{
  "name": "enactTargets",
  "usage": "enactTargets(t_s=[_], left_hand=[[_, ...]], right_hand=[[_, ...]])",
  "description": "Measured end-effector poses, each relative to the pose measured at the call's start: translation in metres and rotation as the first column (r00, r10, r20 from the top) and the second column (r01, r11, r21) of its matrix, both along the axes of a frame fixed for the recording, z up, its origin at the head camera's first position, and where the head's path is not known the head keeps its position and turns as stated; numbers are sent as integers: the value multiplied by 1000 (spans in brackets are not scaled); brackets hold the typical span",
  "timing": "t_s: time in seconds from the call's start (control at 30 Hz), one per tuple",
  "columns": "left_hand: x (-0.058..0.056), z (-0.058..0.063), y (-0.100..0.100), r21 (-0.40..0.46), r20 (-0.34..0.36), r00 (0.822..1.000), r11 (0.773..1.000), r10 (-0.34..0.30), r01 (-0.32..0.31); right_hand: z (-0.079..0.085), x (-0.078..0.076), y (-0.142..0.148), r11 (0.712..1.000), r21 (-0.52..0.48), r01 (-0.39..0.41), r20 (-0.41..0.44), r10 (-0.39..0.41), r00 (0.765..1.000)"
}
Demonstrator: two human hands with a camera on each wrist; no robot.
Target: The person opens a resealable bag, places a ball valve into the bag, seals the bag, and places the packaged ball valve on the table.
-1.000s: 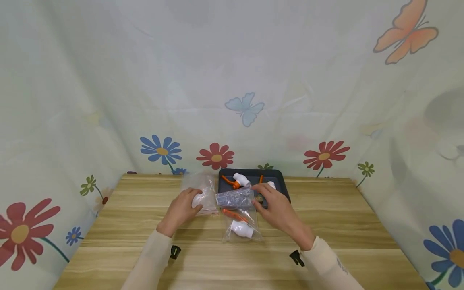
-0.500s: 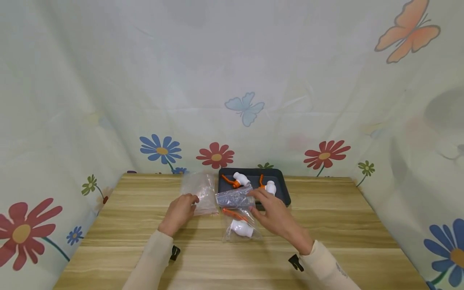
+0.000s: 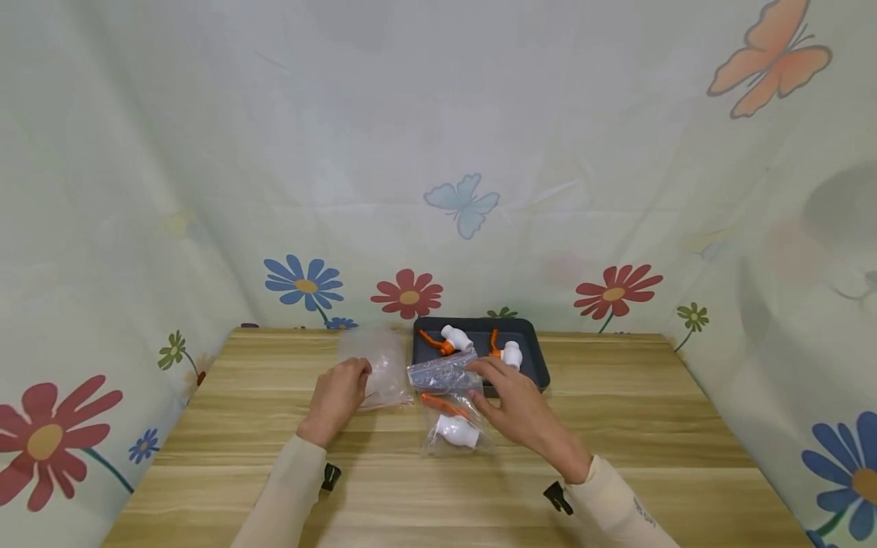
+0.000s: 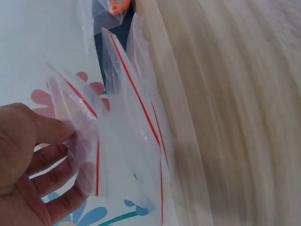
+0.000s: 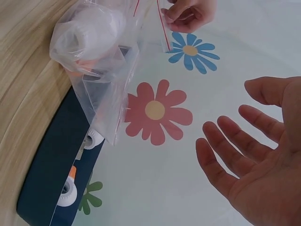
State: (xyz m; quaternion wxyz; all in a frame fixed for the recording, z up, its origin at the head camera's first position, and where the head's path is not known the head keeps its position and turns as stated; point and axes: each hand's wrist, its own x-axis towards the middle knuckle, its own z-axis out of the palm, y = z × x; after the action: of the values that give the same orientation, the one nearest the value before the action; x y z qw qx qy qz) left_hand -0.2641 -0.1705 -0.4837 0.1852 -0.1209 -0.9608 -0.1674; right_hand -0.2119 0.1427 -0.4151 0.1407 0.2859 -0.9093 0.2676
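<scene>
My left hand (image 3: 336, 397) pinches the edge of one clear zip bag (image 4: 84, 113) with a red seal line, lifted off a pile of similar zip bags (image 3: 390, 369). In the left wrist view the thumb lies on one side of the film and fingers on the other. My right hand (image 3: 521, 401) hovers with spread, relaxed fingers just right of a bagged valve (image 3: 457, 431), holding nothing. That clear bag contains a white ball valve with an orange handle; its upper flap (image 3: 445, 373) lies over the tray's near edge.
Behind the bagged valve stands a dark tray (image 3: 537, 358). In it lie two white ball valves, one at left (image 3: 455, 339) and one at right (image 3: 511, 355), both with orange handles. A floral cloth (image 3: 466, 259) hangs behind the wooden table (image 3: 617, 426).
My left hand has drawn back slightly toward me and now pinches a bag from the pile. The right hand has shifted a little nearer and left, leaving the right valve in the tray visible.
</scene>
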Motion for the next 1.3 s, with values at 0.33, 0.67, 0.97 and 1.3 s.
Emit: enactTargets(t_s=[0.33, 0.67, 0.97, 1.3], left_hand=[[4, 8, 1, 63, -127, 992, 998, 4, 4], [9, 26, 7, 201, -216, 975, 980, 57, -13], [18, 45, 13, 291, -297, 953, 957, 66, 24], [28, 64, 21, 363, -358, 929, 931, 94, 45]], right_hand=[[2, 3, -2, 1000, -8, 3, 33, -3, 999], [2, 4, -5, 999, -37, -12, -10, 12, 1000], [8, 5, -10, 997, -64, -42, -85, 36, 996], [24, 11, -18, 988, -133, -77, -154, 56, 986]])
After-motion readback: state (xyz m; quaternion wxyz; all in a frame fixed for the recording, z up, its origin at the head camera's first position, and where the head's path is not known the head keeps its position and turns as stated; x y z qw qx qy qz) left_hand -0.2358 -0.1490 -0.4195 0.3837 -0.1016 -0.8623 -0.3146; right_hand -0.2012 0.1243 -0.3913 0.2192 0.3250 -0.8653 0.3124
